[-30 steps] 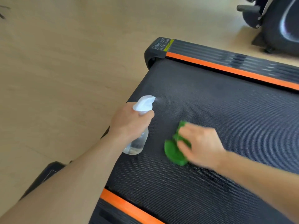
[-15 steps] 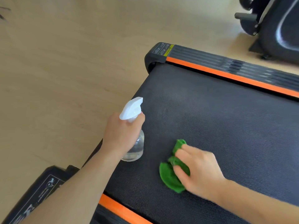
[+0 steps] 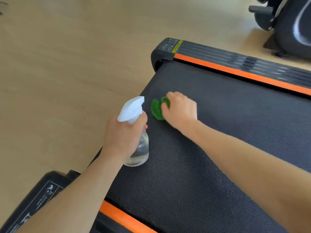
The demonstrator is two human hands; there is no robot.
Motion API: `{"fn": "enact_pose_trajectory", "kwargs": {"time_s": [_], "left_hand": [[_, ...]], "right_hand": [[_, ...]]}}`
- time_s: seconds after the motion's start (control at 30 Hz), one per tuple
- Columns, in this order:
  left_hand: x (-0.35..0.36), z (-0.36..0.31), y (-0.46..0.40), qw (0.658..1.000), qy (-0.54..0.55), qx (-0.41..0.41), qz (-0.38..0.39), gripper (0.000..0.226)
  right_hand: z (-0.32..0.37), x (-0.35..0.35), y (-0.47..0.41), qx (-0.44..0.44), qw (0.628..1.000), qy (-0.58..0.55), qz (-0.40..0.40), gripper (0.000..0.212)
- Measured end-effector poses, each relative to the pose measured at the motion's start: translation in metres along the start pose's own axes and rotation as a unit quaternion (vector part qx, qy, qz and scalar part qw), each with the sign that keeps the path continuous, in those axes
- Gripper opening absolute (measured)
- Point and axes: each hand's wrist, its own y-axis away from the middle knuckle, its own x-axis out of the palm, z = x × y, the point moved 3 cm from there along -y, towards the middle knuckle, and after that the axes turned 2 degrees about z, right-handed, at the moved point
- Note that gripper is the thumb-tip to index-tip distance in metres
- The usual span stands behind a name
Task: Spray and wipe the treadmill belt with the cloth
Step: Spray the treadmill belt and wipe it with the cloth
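The black textured treadmill belt [image 3: 218, 132] fills the right and lower part of the view. My left hand [image 3: 124, 137] grips a clear spray bottle [image 3: 139, 148] with a white trigger head, held above the belt's left edge. My right hand [image 3: 180, 110] presses a crumpled green cloth [image 3: 156, 108] onto the belt near its end, fingers curled over it. Most of the cloth is hidden under the hand.
Orange-striped black side rails [image 3: 235, 68] run along the far and near sides of the belt. A light wooden floor [image 3: 67, 64] lies to the left. Another black exercise machine [image 3: 289, 26] stands at the top right.
My right hand has slid the green cloth up the belt toward its end. My left hand has drawn the spray bottle back toward me and tilted it more upright.
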Motion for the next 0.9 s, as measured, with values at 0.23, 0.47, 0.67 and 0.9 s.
{"fn": "enact_pose_trajectory", "kwargs": {"time_s": [0.23,0.47,0.67,0.9], "left_hand": [[-0.002,0.002,0.001,1.0,0.01,-0.003,-0.002,0.025],[0.002,0.0,0.006,1.0,0.008,0.011,-0.013,0.023],[0.001,-0.004,0.007,1.0,0.021,-0.012,-0.014,0.024],[-0.001,-0.005,0.014,0.999,0.026,-0.031,-0.011,0.022]], "right_hand": [[-0.029,-0.06,0.188,-0.218,0.971,-0.073,0.072,0.02],[-0.079,-0.037,0.047,-0.038,0.999,0.015,-0.017,0.025],[-0.065,-0.026,0.051,0.036,0.999,0.02,-0.033,0.022],[-0.01,-0.052,0.208,-0.205,0.974,-0.078,0.056,0.022]]}}
